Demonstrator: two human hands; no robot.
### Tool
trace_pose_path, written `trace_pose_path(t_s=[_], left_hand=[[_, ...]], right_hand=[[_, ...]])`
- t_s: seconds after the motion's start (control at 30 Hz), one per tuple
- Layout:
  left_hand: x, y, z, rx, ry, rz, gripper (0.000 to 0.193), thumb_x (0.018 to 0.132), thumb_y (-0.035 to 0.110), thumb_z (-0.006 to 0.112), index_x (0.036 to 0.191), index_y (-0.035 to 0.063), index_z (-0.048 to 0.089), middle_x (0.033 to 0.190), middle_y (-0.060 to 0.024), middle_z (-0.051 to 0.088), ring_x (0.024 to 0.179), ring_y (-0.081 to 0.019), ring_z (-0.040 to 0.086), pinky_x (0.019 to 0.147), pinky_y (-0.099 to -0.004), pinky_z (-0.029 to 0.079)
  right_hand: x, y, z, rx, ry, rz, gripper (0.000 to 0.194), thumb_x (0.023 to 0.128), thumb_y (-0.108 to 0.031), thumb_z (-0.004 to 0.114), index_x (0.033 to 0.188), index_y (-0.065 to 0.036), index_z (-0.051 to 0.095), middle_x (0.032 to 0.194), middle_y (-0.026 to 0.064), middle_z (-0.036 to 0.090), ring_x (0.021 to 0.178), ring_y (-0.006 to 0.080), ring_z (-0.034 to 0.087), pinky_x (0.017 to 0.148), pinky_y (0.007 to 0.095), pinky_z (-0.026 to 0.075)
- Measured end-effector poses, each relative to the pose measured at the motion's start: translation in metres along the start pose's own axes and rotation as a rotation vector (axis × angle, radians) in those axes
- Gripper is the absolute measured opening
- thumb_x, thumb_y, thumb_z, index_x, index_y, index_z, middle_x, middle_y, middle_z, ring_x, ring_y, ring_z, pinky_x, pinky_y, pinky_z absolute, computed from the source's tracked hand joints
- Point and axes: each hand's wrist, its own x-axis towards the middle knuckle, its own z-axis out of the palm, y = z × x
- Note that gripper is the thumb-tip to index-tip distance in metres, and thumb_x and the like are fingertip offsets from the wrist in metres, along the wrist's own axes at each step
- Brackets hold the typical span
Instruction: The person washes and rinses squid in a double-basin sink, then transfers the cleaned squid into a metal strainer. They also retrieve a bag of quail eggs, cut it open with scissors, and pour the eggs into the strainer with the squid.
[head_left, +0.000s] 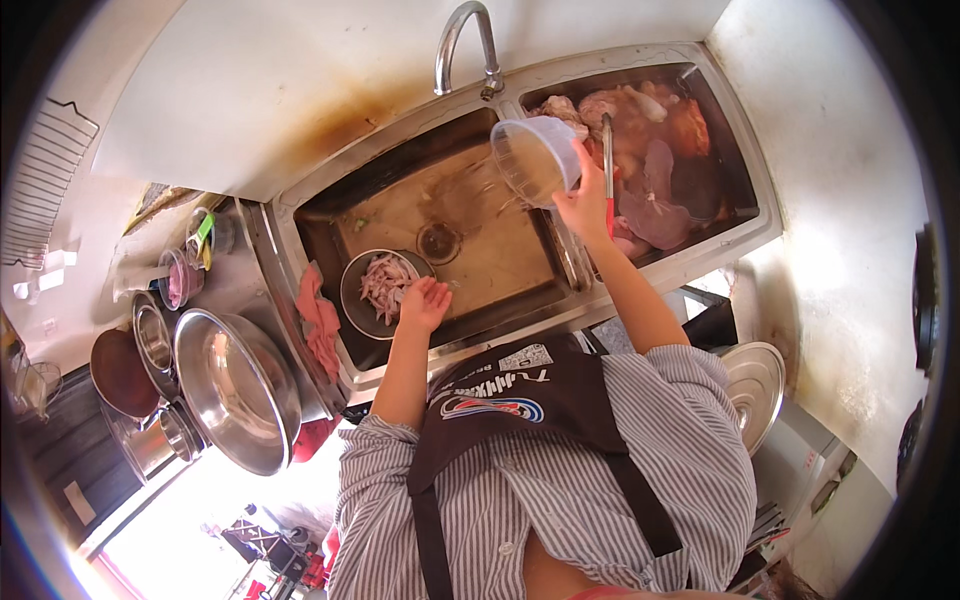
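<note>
My right hand (583, 196) grips a clear plastic tub (536, 161) by its rim and side, tilted over the divider between two sink basins. My left hand (426, 301), palm up with fingers apart, is at the right edge of a metal bowl (352, 281) of pale pink meat strips (386, 285). That bowl rests in the left basin (480, 225), near its drain (439, 242). Large pieces of raw meat (652, 187) lie in cloudy liquid in the right basin. Tongs with a red handle (609, 172) stand among them.
A chrome faucet (487, 45) rises behind the sink. A pink cloth (318, 319) hangs over the sink's left rim. Further left stand a large steel bowl (236, 390), a brown round lid or pan (124, 373) and smaller containers. A round metal lid (754, 390) leans at the right.
</note>
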Motion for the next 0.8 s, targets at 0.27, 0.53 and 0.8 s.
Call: trace_pose_path(t_s=[0.27,0.53,0.8], left_hand=[[0.005,-0.001,0.016,0.022,0.016,-0.034,0.026,0.088,0.017,0.059,0.109,0.0030,0.052,0.109,-0.0130,0.052,0.104,-0.0272,0.054,0.095,-0.0430,0.046],[0.000,-0.004,0.034,0.111,0.026,0.013,0.029,0.087,0.018,0.059,0.110,0.0017,0.053,0.109,-0.0111,0.052,0.106,-0.0249,0.053,0.095,-0.0429,0.045],[0.003,-0.009,0.035,0.112,0.140,-0.001,0.029,0.088,0.018,0.058,0.112,0.0023,0.053,0.109,-0.0106,0.053,0.104,-0.0245,0.054,0.094,-0.0413,0.046]], right_hand=[[0.012,-0.029,-0.006,-0.213,0.019,-0.424,0.073,0.066,0.004,0.063,0.131,-0.028,0.052,0.128,0.0132,0.043,0.076,0.0219,0.065,0.064,0.0327,0.055],[0.049,0.059,-0.073,-0.254,0.416,-0.064,0.065,0.071,-0.009,0.064,0.132,-0.015,0.045,0.127,0.0142,0.038,0.109,0.0343,0.050,0.084,0.0406,0.050],[0.055,0.195,-0.195,-0.747,0.589,0.920,0.093,0.071,-0.020,0.073,0.144,-0.030,0.016,0.131,0.0233,0.029,0.093,0.0454,0.060,0.082,0.0505,0.049]])
